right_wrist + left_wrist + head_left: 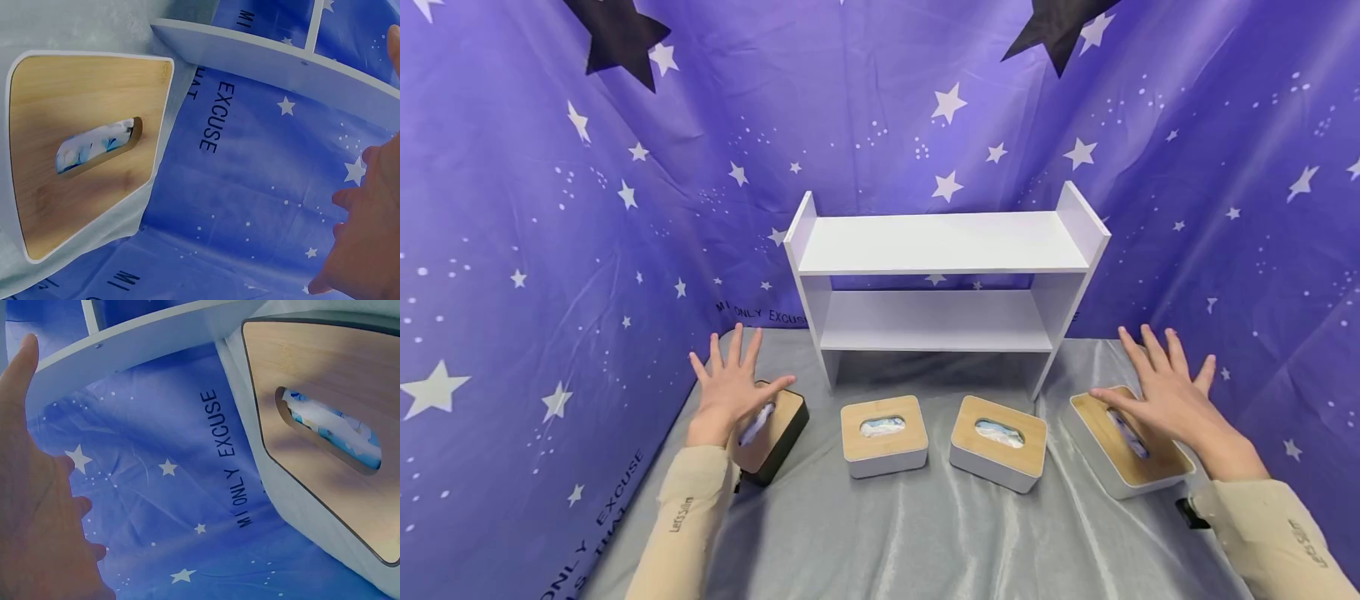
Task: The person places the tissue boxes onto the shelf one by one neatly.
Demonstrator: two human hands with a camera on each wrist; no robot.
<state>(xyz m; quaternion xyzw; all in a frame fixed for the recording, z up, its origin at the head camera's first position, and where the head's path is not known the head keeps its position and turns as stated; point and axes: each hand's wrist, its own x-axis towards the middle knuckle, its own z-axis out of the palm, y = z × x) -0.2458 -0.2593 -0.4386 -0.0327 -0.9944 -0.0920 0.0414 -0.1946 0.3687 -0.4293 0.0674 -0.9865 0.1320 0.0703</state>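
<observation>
My left hand point(730, 392) is spread wide above a dark tissue box point(785, 433) with a wooden lid, and holds nothing. On the other side my right hand point(1172, 400), fingers splayed too, hovers over a white tissue box point(1161, 462) with a wooden lid. Between them stand two more pale tissue boxes, a left one point(883, 442) and a right one point(997, 442). Tissue packs show through the oval slots. In the left wrist view the dark-edged box point(325, 369) lies beside the hand; the right wrist view shows the white-edged box point(87, 94) apart from the fingers.
A white two-tier shelf point(936, 242) stands at the back centre, behind the boxes. Grey cloth point(880, 533) covers the table. Purple star-patterned curtains point(880, 108) enclose the back and both sides.
</observation>
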